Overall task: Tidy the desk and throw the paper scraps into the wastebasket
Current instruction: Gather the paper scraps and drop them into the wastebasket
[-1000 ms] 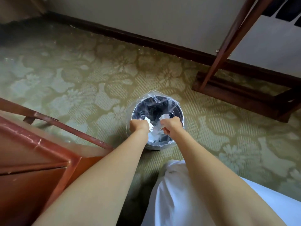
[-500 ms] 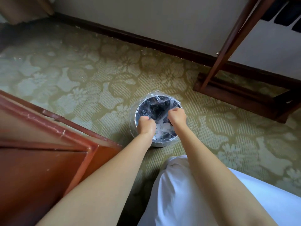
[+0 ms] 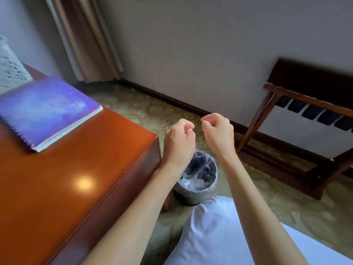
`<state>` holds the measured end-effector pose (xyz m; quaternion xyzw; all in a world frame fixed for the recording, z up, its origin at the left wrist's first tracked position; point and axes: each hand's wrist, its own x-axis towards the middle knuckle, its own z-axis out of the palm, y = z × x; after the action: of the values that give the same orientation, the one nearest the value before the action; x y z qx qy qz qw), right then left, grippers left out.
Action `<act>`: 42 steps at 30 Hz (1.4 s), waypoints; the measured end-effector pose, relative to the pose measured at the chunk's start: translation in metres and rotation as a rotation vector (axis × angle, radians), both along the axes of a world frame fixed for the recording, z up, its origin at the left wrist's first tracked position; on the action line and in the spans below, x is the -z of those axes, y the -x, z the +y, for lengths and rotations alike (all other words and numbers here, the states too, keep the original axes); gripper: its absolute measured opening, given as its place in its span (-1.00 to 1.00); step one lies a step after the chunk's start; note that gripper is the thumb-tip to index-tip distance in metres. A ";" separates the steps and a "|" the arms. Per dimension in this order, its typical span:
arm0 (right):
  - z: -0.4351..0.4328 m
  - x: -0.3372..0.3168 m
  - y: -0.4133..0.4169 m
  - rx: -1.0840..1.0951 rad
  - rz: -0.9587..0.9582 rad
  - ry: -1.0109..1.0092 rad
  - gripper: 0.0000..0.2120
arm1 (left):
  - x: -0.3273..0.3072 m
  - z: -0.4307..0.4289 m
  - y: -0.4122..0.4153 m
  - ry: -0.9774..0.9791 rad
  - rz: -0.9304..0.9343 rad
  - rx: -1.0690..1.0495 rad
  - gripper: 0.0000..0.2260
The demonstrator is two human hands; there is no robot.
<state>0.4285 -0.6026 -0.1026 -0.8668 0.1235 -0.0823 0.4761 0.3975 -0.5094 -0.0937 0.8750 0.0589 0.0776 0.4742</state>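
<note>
A small round wastebasket (image 3: 193,194) with a clear plastic liner stands on the carpet beside the desk corner. White paper scraps (image 3: 193,181) lie inside it. My left hand (image 3: 178,143) and my right hand (image 3: 218,133) hover above the basket, raised well clear of its rim. Both hands have loosely curled fingers and hold nothing. My left forearm hides part of the basket's left rim. The glossy red-brown desk (image 3: 80,169) fills the left side, with a purple spiral notebook (image 3: 44,111) lying on it.
A white lace cloth (image 3: 10,67) sits at the desk's far left. A dark wooden luggage rack (image 3: 298,134) stands against the wall at right. Beige curtains (image 3: 86,41) hang in the corner. My white-clad knee (image 3: 215,232) is just in front of the basket.
Both hands have let go of the scraps and lifted out of the basket. The view has tilted up, bringing the desk top and notebook into sight.
</note>
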 end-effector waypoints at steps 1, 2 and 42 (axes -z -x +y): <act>0.009 -0.020 0.008 -0.020 -0.054 -0.018 -0.78 | -0.019 0.008 0.008 0.000 -0.058 -0.008 -0.81; 0.019 -0.038 0.017 -0.043 -0.098 -0.033 -0.78 | -0.038 0.017 0.018 0.000 -0.109 -0.019 -0.82; 0.704 -0.071 0.308 -1.337 -0.030 0.261 -0.74 | -0.070 0.637 0.407 -0.224 0.340 -1.302 -0.70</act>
<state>0.1209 0.1009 -0.0319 -0.8060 -0.4563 0.2031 0.3177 -0.0100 0.1273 -0.0235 0.7051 0.6386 0.2143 0.2216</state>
